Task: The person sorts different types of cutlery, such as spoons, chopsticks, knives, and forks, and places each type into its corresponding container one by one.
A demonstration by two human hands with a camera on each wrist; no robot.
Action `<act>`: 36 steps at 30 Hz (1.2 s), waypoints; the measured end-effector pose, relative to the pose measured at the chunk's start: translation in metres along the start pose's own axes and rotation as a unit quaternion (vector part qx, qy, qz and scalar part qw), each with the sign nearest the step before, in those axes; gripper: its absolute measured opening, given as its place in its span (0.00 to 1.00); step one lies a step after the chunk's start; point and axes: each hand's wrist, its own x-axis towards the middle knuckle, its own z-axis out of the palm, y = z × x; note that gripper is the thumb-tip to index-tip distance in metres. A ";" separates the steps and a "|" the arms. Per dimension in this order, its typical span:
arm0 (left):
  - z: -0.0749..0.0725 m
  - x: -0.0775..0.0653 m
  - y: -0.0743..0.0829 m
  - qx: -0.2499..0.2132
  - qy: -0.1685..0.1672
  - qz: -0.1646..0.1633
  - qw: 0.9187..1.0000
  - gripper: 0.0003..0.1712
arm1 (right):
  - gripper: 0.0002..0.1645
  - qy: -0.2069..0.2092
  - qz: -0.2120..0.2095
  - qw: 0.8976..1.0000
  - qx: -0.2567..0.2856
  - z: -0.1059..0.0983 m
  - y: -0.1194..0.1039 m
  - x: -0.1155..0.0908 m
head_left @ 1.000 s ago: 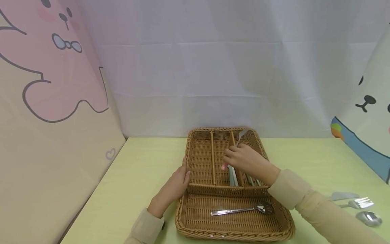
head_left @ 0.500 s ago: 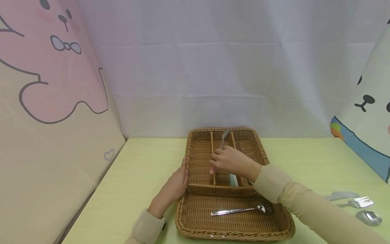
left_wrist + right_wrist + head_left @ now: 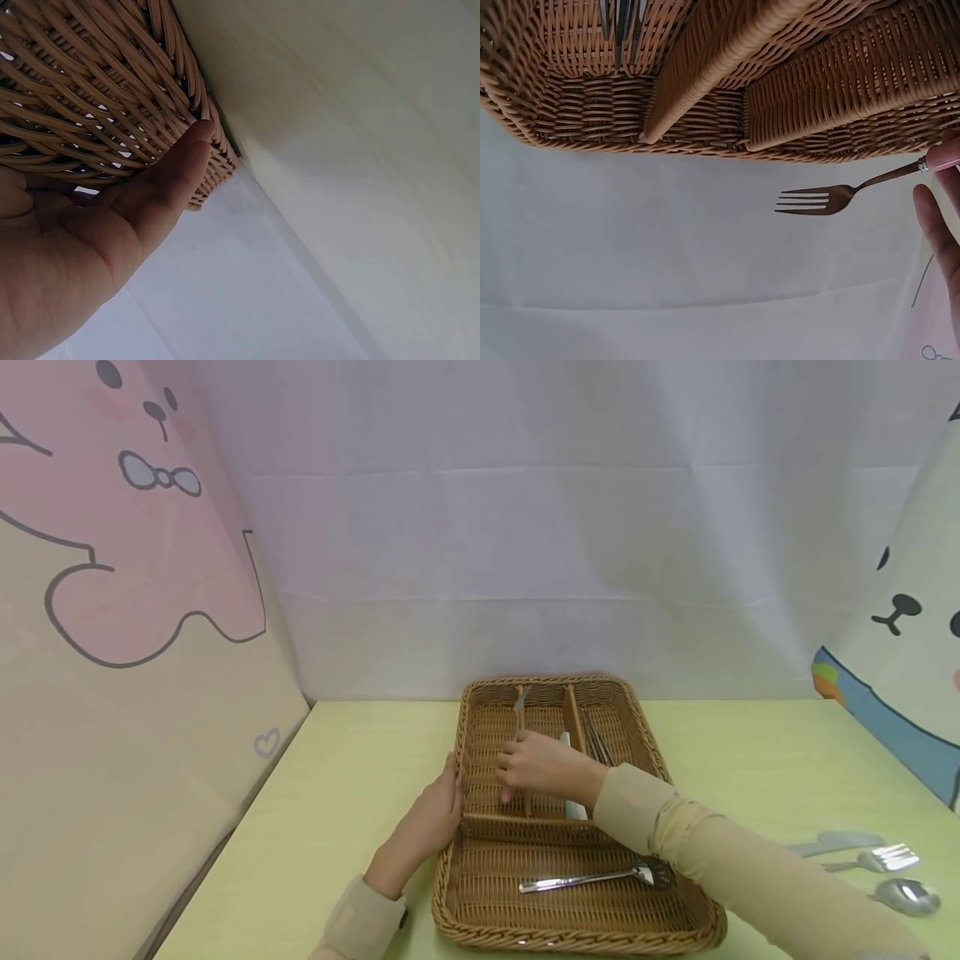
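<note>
A pink-handled fork (image 3: 825,200) is pinched in my right hand (image 3: 551,768), over the left divider of a brown wicker cutlery basket (image 3: 577,939). Its tines point to the back of the basket in the head view. My left hand (image 3: 425,818) rests along the outside of the basket's left wall with its fingers straight; the left wrist view shows the fingers against the weave. Pale green and white handles (image 3: 576,811) lie in the middle compartment, partly hidden by my right arm. Several slim metal pieces (image 3: 597,739) lie in the right compartment. Across the front compartment lies a slotted spoon (image 3: 573,882).
On the pale green table (image 3: 360,743), right of the basket, lie a knife (image 3: 847,841), a silver fork (image 3: 885,858) and a spoon (image 3: 909,896), partly behind my right sleeve. A white cloth wall (image 3: 480,543) stands close behind the basket.
My right hand has moved left with the fork, from over the right divider to over the left divider. The left hand has stayed against the basket.
</note>
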 end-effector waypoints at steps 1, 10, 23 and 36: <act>0.000 0.000 0.000 0.000 0.000 -0.001 1.000 0.28 | 0.21 -0.006 -0.001 1.000 0.004 0.001 -0.001 0.002; 0.001 0.000 -0.001 0.008 0.007 0.004 1.000 0.28 | 0.23 -0.036 -0.010 0.998 0.040 0.011 -0.007 0.012; 0.000 -0.001 -0.002 0.011 0.012 0.005 1.000 0.28 | 0.16 -0.106 0.024 0.982 0.153 0.016 -0.012 0.025; 0.002 -0.001 -0.002 0.005 0.009 0.010 1.000 0.28 | 0.12 -0.098 0.017 0.988 0.114 0.024 -0.020 0.031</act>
